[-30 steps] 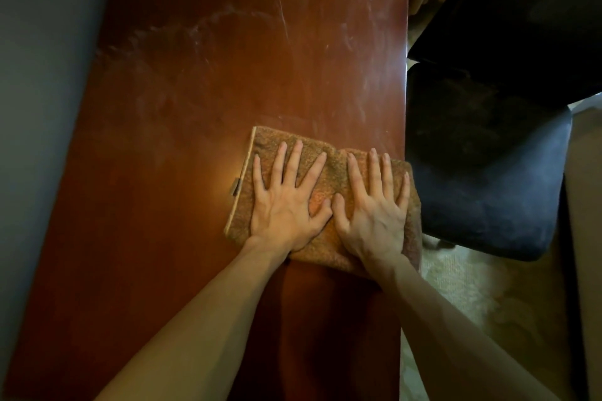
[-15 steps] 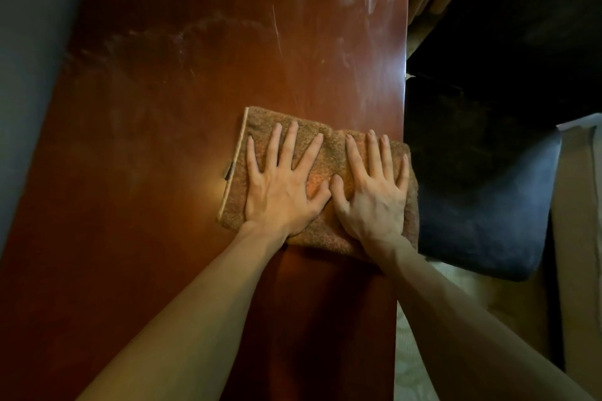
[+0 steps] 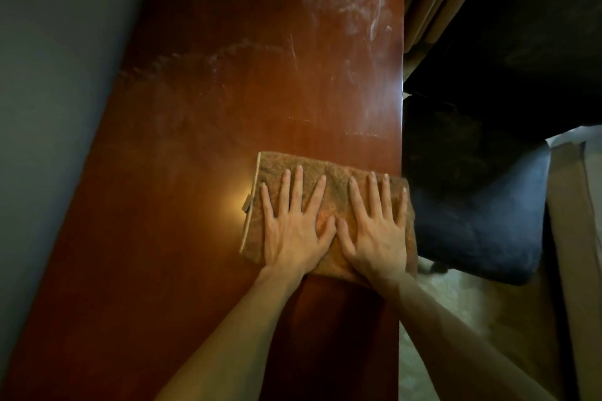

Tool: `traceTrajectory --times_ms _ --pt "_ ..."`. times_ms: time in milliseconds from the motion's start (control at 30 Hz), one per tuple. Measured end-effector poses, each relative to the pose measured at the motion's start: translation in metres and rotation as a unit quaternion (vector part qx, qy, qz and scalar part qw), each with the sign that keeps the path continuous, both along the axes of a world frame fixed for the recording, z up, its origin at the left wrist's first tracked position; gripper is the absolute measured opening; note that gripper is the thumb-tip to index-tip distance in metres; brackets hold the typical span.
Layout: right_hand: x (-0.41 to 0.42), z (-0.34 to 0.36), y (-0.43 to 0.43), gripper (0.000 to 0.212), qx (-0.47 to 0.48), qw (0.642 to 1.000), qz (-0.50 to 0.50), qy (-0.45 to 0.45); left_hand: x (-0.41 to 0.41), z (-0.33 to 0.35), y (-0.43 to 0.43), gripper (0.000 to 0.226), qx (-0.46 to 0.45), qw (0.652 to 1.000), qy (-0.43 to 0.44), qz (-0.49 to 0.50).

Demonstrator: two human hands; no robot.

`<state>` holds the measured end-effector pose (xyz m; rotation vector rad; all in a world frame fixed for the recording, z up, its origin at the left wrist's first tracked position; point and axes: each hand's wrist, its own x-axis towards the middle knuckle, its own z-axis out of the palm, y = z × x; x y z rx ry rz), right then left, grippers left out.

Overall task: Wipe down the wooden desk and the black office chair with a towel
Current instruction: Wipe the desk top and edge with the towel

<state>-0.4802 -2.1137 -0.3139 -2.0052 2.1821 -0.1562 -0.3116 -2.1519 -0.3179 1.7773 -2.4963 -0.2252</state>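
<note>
One grey wall [image 3: 49,107] runs down the left. Beside it lies one desk [image 3: 228,101], smeared pale. One folded towel [image 3: 335,177] lies at its right edge under two hands: left hand [image 3: 293,234] and right hand [image 3: 374,241] press flat, fingers straight and spread. One chair [image 3: 472,221] stands just right.

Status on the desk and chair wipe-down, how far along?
Done: the near strip of the wooden desk looks glossy, smear-free. In hand: left hand and right hand press flat on the folded brown towel at the desk's right edge. Left: whitish dust smears across the far half, plus the black office chair, seat dusty-looking.
</note>
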Motion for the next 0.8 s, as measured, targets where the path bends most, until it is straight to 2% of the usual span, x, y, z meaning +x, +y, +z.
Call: traceTrajectory --times_ms 467,633,700,800 --pt "0.071 0.001 0.165 0.075 0.060 0.996 0.058 -0.007 0.077 0.008 0.165 0.076 0.047 0.999 -0.021 0.007" --pt "0.081 0.010 0.177 0.078 0.067 0.996 0.058 -0.019 0.100 0.012 0.188 0.075 0.062 0.998 -0.031 0.011" --pt "0.077 0.011 0.184 0.078 0.065 0.998 0.011 -0.018 0.102 0.015 0.185 0.076 0.062 0.997 -0.038 -0.001" --pt "0.077 0.011 0.197 0.081 0.082 0.989 -0.122 -0.022 0.107 0.018 0.170 0.079 0.050 0.995 -0.063 -0.056"
